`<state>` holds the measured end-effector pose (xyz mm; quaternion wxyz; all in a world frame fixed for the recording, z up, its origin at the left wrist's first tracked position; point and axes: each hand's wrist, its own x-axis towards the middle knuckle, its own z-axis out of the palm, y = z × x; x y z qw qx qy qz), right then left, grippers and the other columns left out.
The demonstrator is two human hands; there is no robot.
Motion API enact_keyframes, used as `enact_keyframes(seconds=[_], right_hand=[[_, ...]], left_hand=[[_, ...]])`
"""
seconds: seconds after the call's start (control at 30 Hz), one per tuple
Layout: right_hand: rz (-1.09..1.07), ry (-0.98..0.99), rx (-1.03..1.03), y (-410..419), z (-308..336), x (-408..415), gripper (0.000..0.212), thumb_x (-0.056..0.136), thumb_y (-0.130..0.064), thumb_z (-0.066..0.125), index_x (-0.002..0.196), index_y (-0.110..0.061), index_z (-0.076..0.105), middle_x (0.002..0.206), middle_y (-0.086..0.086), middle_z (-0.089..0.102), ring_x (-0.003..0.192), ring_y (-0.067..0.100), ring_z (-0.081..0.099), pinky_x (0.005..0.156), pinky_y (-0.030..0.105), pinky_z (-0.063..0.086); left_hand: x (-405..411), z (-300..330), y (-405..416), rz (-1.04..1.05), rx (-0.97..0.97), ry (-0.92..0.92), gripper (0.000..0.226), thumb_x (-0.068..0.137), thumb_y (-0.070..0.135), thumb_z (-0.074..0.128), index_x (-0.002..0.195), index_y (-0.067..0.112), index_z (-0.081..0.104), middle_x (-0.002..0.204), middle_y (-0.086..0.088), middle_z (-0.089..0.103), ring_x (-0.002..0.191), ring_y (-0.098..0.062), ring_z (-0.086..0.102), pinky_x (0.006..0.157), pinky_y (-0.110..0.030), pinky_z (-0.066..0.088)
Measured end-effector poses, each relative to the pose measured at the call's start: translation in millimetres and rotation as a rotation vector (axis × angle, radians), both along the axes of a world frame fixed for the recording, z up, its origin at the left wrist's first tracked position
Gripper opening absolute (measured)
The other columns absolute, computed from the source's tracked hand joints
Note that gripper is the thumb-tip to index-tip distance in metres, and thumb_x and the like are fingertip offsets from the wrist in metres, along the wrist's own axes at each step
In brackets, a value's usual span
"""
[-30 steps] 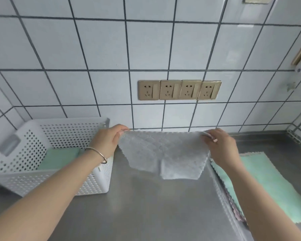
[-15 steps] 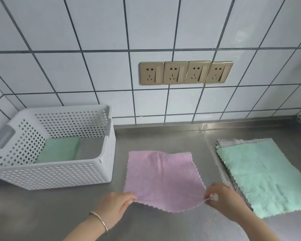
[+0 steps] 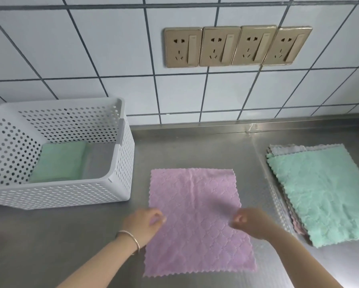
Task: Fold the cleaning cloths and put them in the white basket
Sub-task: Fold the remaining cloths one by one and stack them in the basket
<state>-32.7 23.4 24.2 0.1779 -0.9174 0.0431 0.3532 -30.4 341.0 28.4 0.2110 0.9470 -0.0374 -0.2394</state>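
Left hand: the left hand (image 3: 143, 225) is hovering over the pink cloth's left edge, about halfway up it, palm down, fingers loosely curled; motion blur is hiding whether the fingertips are pinching the edge, so I cannot tell its grip. A thin metal bangle (image 3: 130, 239) is sitting on that wrist.
Right hand: the right hand (image 3: 251, 222) is reaching over the cloth's right edge, fingers bunched inward toward the thumb; it is blurred too, and I cannot tell whether fabric is caught between them.
Pink cloth: the pink cloth (image 3: 197, 221) is lying flat and unfolded on the steel counter (image 3: 195, 150), square, quilted in a diamond pattern, with zigzag-cut edges.
Change: half a second ago both hands were pinching the cloth's near corners; now they are sitting further up, at its side edges, and the near edge is lying on the counter.
Stack: to the right, well apart from the pink one, a stack of cloths (image 3: 321, 194) is lying flat, a fluffy mint-green one on top, grey and pink edges peeking out below.
Basket: the white basket (image 3: 120, 183), perforated plastic, is standing at the left against the wall, holding a folded green cloth (image 3: 60, 161) in its left half.
Wall: white tiles with dark grout are carrying four gold-coloured sockets (image 3: 236, 45) in a row.
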Motion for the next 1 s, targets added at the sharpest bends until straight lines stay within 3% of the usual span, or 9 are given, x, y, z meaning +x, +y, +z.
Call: enact_keyframes(seconds=[0.1,0.2,0.3,0.43,0.63,0.8,0.87,0.93,1.0], right_hand=[[-0.377,-0.183,0.006,5,-6,39,0.022,0.087,-0.033,0.052,0.081,-0.017,0.066,0.084,0.007,0.068,0.089,0.027,0.064,0.071,0.032,0.050],[-0.618,-0.241,-0.017,7,-14,73,0.024,0.087,-0.027,0.048,0.092,-0.013,0.068,0.093,0.013,0.066,0.086,0.028,0.058,0.071,0.032,0.045],[-0.697,-0.248,-0.050,5,-27,98,0.033,0.089,-0.033,0.048,0.100,-0.011,0.070,0.100,0.014,0.068,0.097,0.031,0.060,0.078,0.033,0.046],[-0.752,-0.237,0.009,7,-36,116,0.028,0.086,-0.032,0.055,0.093,-0.010,0.072,0.097,0.015,0.068,0.097,0.031,0.061,0.077,0.030,0.044],[-0.765,-0.366,-0.006,10,-51,117,0.028,0.088,-0.030,0.059,0.105,-0.009,0.066,0.105,0.015,0.066,0.104,0.032,0.058,0.081,0.033,0.043],[-0.592,-0.828,-0.067,31,-61,97,0.028,0.081,-0.011,0.058,0.108,-0.002,0.061,0.102,0.018,0.060,0.092,0.037,0.055,0.075,0.041,0.044],[-0.360,-0.932,-0.031,58,-65,78,0.037,0.077,-0.014,0.046,0.109,-0.004,0.063,0.103,0.016,0.065,0.089,0.035,0.060,0.070,0.039,0.049],[-0.119,-0.875,0.032,87,-74,58,0.045,0.080,-0.021,0.041,0.118,-0.010,0.061,0.121,0.009,0.062,0.110,0.028,0.056,0.084,0.037,0.048],[0.043,-0.781,0.009,105,-82,45,0.049,0.084,-0.025,0.038,0.129,-0.015,0.053,0.137,0.003,0.052,0.128,0.020,0.040,0.102,0.037,0.032]], left_hand=[[48,-25,-5,0.450,-0.130,0.016,0.034,0.089,0.029,0.052,0.120,0.017,0.056,0.106,-0.003,0.066,0.094,-0.019,0.063,0.080,-0.023,0.048],[84,-48,-8,0.826,-0.248,0.049,0.029,0.085,0.014,0.052,0.106,-0.003,0.062,0.064,-0.004,0.062,0.050,-0.009,0.058,0.047,-0.016,0.044],[109,-64,-9,0.933,-0.187,-0.004,0.029,0.081,0.019,0.055,0.098,0.001,0.068,0.063,-0.006,0.065,0.065,-0.022,0.063,0.063,-0.025,0.048],[126,-67,-18,0.772,-0.052,-0.019,0.030,0.088,0.028,0.050,0.092,0.006,0.071,0.090,-0.018,0.070,0.086,-0.034,0.064,0.075,-0.033,0.049],[127,-67,-20,0.692,0.067,-0.063,0.028,0.093,0.028,0.046,0.094,0.009,0.067,0.094,-0.016,0.068,0.087,-0.034,0.062,0.067,-0.028,0.039],[102,-55,-40,0.737,-0.015,-0.243,0.010,0.088,0.024,0.050,0.089,0.015,0.048,0.071,-0.005,0.054,0.069,-0.030,0.055,0.057,-0.030,0.040],[82,-63,-52,0.407,-0.062,-0.425,0.016,0.084,0.027,0.051,0.095,0.015,0.055,0.081,-0.003,0.058,0.076,-0.029,0.057,0.065,-0.033,0.044],[64,-76,-72,0.007,-0.004,-0.498,0.030,0.080,0.031,0.045,0.101,0.018,0.061,0.102,-0.002,0.062,0.093,-0.023,0.056,0.081,-0.036,0.041],[57,-84,-88,-0.174,0.064,-0.458,0.045,0.079,0.031,0.041,0.116,0.017,0.061,0.125,0.000,0.058,0.116,-0.020,0.049,0.096,-0.038,0.033]])
